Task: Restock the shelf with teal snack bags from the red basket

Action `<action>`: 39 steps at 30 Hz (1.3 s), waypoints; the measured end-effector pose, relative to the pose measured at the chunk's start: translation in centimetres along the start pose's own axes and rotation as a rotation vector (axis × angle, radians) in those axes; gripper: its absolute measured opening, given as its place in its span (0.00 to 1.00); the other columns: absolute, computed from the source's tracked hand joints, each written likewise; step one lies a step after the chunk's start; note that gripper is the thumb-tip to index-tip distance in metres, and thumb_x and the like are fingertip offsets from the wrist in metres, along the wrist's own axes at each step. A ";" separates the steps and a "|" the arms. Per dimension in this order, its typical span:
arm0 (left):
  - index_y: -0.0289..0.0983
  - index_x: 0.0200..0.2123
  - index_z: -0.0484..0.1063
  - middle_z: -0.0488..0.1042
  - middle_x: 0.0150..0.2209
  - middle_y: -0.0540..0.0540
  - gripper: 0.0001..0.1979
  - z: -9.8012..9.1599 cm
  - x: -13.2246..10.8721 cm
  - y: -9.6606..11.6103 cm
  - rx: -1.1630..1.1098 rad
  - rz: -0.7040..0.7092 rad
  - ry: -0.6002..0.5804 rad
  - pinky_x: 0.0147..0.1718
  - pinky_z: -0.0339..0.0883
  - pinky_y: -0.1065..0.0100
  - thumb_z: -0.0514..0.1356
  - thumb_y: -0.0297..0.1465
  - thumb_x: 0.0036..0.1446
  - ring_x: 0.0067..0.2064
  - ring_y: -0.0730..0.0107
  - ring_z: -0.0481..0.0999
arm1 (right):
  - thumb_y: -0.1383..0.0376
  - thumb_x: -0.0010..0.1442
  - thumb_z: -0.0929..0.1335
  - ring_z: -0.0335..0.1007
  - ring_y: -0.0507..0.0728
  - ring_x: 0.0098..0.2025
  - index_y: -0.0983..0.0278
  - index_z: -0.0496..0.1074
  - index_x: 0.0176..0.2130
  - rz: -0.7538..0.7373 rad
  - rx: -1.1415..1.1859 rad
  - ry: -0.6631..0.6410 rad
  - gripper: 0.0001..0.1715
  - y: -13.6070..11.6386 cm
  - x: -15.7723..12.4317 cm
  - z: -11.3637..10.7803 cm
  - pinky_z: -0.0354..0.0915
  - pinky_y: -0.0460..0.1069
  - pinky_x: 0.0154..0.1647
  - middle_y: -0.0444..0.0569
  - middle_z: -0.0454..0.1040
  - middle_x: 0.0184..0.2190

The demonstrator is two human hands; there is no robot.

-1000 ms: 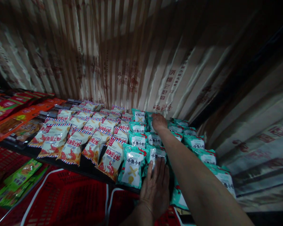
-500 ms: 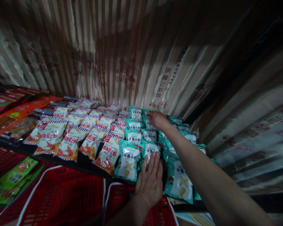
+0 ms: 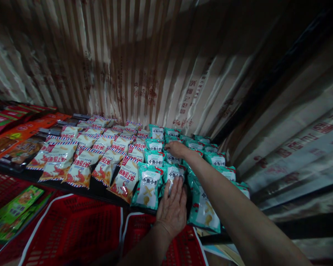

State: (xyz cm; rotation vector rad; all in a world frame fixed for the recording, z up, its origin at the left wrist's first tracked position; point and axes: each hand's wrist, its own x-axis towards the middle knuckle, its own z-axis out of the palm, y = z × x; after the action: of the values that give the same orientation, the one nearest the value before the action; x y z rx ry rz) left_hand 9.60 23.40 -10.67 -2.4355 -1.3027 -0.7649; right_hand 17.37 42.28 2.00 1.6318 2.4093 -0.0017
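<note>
Rows of teal snack bags [image 3: 147, 187] stand on the right part of a dark shelf. My left hand [image 3: 172, 207] lies flat against the front of one teal bag [image 3: 174, 173], fingers stretched out. Farther back, my right hand [image 3: 177, 149] reaches over the rows with its fingers bent down together at the top edge of another teal snack bag [image 3: 173, 159]. Its fingertips are partly hidden. To the left stand rows of white and orange snack bags [image 3: 83, 164] with striped edges.
Two red baskets [image 3: 81, 221] with white rims sit below the shelf front. Green packets [image 3: 16, 210] lie at lower left. Orange packages [image 3: 24, 129] fill the shelf's left end. A pleated, printed curtain [image 3: 150, 74] rises behind, and a dark post [image 3: 249, 107] stands at the right.
My right hand has come forward from a back-row teal bag to one nearer me. My left hand stays against the same front bag. The view has shifted slightly.
</note>
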 end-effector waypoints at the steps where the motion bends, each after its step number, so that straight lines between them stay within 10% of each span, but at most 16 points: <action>1: 0.27 0.60 0.57 0.46 0.67 0.34 0.25 0.0 0.0 0.0 0.002 0.001 0.005 0.65 0.38 0.52 0.47 0.33 0.63 0.68 0.53 0.44 | 0.71 0.58 0.62 0.71 0.55 0.48 0.61 0.76 0.45 0.010 -0.006 0.006 0.19 0.0 0.0 -0.1 0.62 0.44 0.47 0.48 0.76 0.47; 27: 0.24 0.63 0.50 0.50 0.65 0.32 0.29 1.3 -0.1 0.3 -0.076 -0.070 0.115 0.63 0.50 0.54 0.50 0.30 0.61 0.67 0.53 0.47 | 0.66 0.64 0.58 0.72 0.58 0.45 0.61 0.68 0.51 0.168 -0.021 0.328 0.19 -1.7 -4.6 -2.7 0.63 0.48 0.42 0.55 0.72 0.49; 39: 0.26 0.60 0.56 0.57 0.63 0.34 0.25 1.9 -0.2 0.4 -0.068 -0.061 0.139 0.62 0.53 0.52 0.51 0.28 0.60 0.67 0.52 0.48 | 0.69 0.58 0.61 0.73 0.56 0.43 0.60 0.76 0.43 -0.130 -0.072 0.005 0.17 -2.3 -7.4 -0.4 0.60 0.45 0.38 0.49 0.78 0.41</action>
State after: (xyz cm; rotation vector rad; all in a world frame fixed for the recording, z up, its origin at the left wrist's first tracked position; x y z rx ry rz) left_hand 10.49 23.92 -12.33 -2.3556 -1.3229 -0.9909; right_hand 17.79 34.68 3.54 1.4437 2.4849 0.0661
